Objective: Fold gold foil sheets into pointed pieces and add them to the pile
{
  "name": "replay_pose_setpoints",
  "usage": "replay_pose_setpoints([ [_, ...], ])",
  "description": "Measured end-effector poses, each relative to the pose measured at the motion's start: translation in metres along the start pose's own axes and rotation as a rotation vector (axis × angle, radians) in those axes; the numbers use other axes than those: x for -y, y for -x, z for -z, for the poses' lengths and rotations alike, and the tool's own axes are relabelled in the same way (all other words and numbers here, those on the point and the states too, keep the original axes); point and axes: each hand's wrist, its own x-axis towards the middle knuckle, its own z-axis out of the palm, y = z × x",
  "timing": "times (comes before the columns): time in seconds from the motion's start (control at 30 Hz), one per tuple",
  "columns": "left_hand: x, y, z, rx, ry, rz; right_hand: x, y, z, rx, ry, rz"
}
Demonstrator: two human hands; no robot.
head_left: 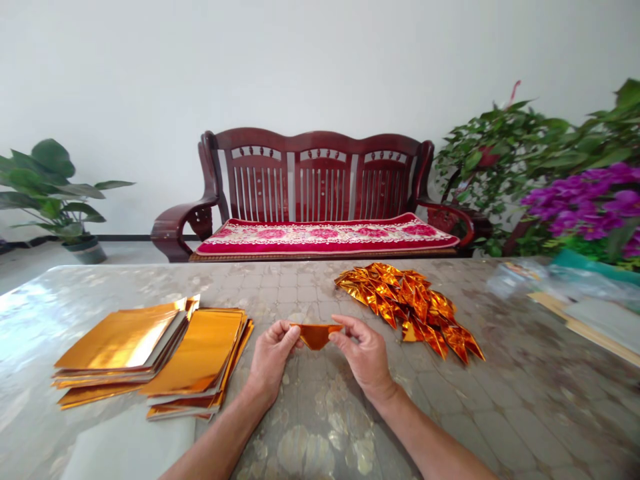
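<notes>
Between my two hands, over the middle of the table, is a small piece of folded gold foil paper [316, 337], its lower edge coming to a blunt point. My left hand [273, 357] pinches its left end between thumb and fingers. On the other end, my right hand [364, 352] grips with the thumb below and the index finger stretched along the top. To the left lie two stacks of flat gold foil sheets, a wider stack [120, 340] and a narrower stack [200, 350]. A heap of folded gold foil pieces [400, 297] rests beyond my right hand.
A patterned cover lies over the table [295, 427]. At the right edge are plastic bags [520, 277] and flat boards [600, 323]. A pale sheet [133, 447] lies front left. Behind stand a wooden bench [320, 180], a potted plant [53, 187] and purple flowers [590, 200].
</notes>
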Motion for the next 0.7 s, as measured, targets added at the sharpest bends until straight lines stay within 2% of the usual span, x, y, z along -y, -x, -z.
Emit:
replay_pose_setpoints([
  [0.07, 0.002, -0.001, 0.001, -0.001, -0.056, -0.033, -0.001, 0.000, 0.000, 0.009, 0.002, -0.011],
  [0.13, 0.003, -0.001, 0.004, -0.034, -0.188, -0.126, -0.001, 0.000, 0.001, 0.030, 0.014, -0.008],
  [0.23, -0.001, 0.003, 0.008, -0.083, -0.546, -0.431, 0.000, 0.001, 0.000, 0.074, 0.049, 0.036],
  [0.3, -0.006, 0.007, 0.008, -0.004, -0.760, -0.659, 0.000, 0.002, -0.001, 0.095, 0.073, 0.073],
  [0.37, -0.010, 0.010, 0.006, 0.108, -0.879, -0.796, 0.001, 0.003, -0.002, 0.115, 0.086, 0.096],
  [0.43, -0.011, 0.013, 0.004, 0.175, -0.945, -0.830, 0.002, 0.005, -0.003, 0.129, 0.090, 0.105],
  [0.5, -0.010, 0.014, 0.002, 0.191, -0.975, -0.806, 0.003, 0.006, -0.004, 0.127, 0.088, 0.103],
  [0.7, -0.004, 0.017, -0.002, 0.195, -0.821, -0.603, 0.005, 0.008, -0.006, 0.107, 0.014, 0.025],
])
